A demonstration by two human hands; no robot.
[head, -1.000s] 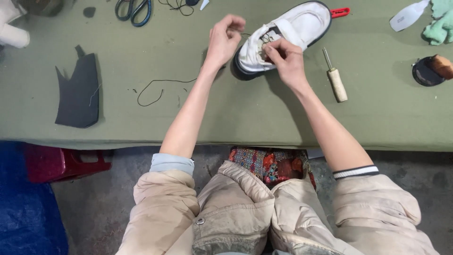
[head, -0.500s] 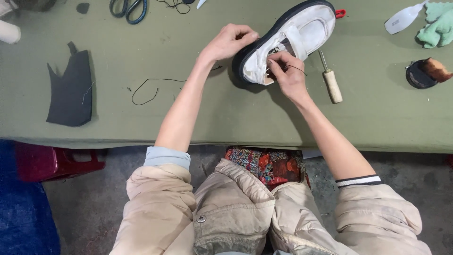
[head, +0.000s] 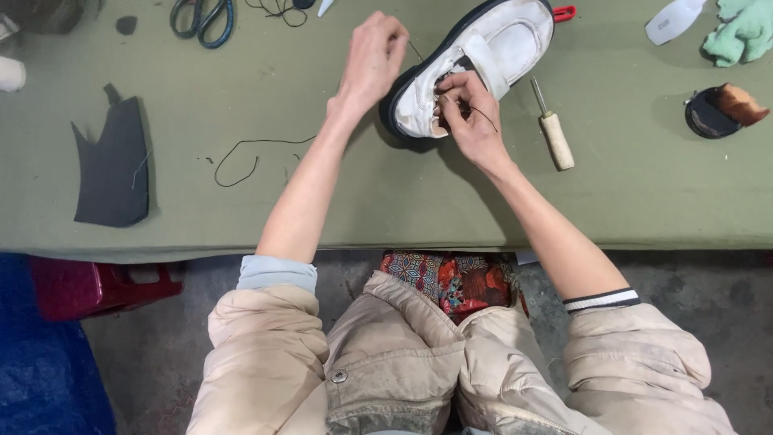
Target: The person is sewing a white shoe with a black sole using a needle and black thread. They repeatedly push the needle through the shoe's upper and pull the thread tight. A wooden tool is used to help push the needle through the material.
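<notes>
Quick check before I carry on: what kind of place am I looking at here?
Most likely a shoe-repair or cobbler's workbench. On the green table both hands work dark thread at a white shoe; a wooden-handled awl, scissors and a cut dark leather piece lie around it.

scuffed white leather shoe [head: 483,60], matt green cloth table [head: 338,193], wooden-handled awl [head: 554,133]

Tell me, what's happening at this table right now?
A seated person is hand-stitching a white shoe with a black sole that lies on the green table. The right hand pinches at the shoe's opening, while the left hand is raised beside it, pulling a dark thread taut. A wooden-handled awl lies just right of the shoe, untouched.
</notes>
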